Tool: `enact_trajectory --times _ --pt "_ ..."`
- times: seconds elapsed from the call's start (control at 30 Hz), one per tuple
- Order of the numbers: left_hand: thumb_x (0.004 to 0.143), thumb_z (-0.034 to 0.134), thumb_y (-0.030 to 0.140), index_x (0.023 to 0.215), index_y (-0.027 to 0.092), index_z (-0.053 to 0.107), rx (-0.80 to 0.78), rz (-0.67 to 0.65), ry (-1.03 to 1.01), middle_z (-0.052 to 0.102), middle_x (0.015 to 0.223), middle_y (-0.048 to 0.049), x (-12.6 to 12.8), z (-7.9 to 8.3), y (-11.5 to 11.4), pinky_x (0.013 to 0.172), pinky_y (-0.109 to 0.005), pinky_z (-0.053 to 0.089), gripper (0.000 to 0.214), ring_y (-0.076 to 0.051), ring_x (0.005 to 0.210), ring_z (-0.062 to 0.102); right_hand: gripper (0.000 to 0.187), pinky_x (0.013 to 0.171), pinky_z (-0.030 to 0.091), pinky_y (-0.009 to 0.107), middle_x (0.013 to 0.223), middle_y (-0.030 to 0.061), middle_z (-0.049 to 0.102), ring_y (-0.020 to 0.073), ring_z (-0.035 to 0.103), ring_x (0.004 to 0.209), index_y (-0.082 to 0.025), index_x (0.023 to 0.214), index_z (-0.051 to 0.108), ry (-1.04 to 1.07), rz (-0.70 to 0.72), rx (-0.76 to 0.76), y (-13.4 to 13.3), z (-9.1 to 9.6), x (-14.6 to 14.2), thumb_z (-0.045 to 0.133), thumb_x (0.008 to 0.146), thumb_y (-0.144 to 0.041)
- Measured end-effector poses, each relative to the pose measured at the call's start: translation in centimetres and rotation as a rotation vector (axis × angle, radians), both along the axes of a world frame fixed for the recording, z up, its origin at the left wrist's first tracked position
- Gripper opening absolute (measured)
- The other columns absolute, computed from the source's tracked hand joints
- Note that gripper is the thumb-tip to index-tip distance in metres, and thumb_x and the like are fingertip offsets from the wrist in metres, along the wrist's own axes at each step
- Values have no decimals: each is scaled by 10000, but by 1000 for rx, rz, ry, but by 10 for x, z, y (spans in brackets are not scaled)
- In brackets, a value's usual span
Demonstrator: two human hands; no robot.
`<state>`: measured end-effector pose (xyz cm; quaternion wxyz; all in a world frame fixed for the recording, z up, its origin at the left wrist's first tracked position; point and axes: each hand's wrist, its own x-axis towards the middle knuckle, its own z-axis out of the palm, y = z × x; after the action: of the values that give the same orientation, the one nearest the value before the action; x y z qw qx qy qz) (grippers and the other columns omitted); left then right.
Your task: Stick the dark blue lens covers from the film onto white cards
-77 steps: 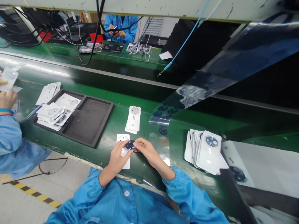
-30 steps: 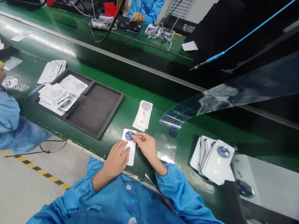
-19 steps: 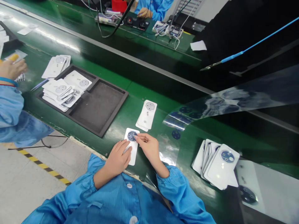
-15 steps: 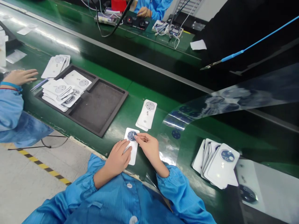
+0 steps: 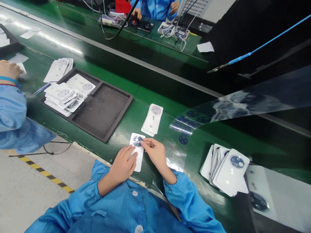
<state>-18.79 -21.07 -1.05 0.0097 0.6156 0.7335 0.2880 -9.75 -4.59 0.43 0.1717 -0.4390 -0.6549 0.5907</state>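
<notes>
A white rectangular card [image 5: 138, 161] lies on the green bench in front of me, with a dark round camera-ring piece [image 5: 137, 141] at its top end. My left hand [image 5: 122, 165] lies flat on the card's lower part, fingers stretched. My right hand [image 5: 155, 152] has its fingertips pinched together at the right edge of the round piece. A small stack of similar white cards [image 5: 152, 119] sits just beyond. A fanned pile of white cards with dark rings [image 5: 227, 170] lies to my right.
A black foam tray [image 5: 102, 110] at the left holds a heap of white cards [image 5: 66, 95]. A clear film strip with dark rings [image 5: 218, 108] curves in from the right. A co-worker's sleeve [image 5: 12, 113] is at far left; another person [image 5: 155, 6] works across the belt.
The round piece went from held between both hands above the card to seated on the card's top. My left hand lies flat on the card. The co-worker's hand at left has shifted.
</notes>
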Motion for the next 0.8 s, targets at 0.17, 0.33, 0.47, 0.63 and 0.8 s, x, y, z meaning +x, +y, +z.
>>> enact_trajectory --times 0.17,0.33,0.47,0.63,0.8 --pt "948 519 124 1199 124 618 1 1 1 600 1346 -167 0 1 0 1089 -511 477 271 -305 1330 513 311 747 577 356 806 70 765 235 725 783 -171 914 756 -5 1 -2 0 -1 0 779 758 -439" --pt "945 525 123 1200 120 614 3 -2 3 598 1350 -168 0 2 0 1080 -516 482 271 -312 1320 521 302 752 578 357 807 67 765 234 724 783 -177 915 757 -5 0 7 1 -2 0 782 760 -435" --pt "948 516 124 1201 130 613 3 0 1 601 1347 -164 0 2 1 1079 -521 483 271 -306 1317 526 294 756 578 355 804 62 765 229 724 776 -180 910 758 -6 1 7 0 -2 0 780 763 -434" --pt "945 517 120 1199 134 616 6 3 -10 603 1349 -160 0 1 1 1085 -514 480 272 -301 1318 527 292 774 575 356 804 56 766 228 725 777 -185 918 755 -2 6 28 0 -4 0 771 774 -439" --pt "939 529 122 1206 136 619 -5 6 -7 604 1348 -159 0 -1 0 1093 -516 472 282 -304 1322 526 257 780 572 342 823 48 774 224 731 784 -196 929 756 -24 36 69 2 -7 1 753 803 -420"
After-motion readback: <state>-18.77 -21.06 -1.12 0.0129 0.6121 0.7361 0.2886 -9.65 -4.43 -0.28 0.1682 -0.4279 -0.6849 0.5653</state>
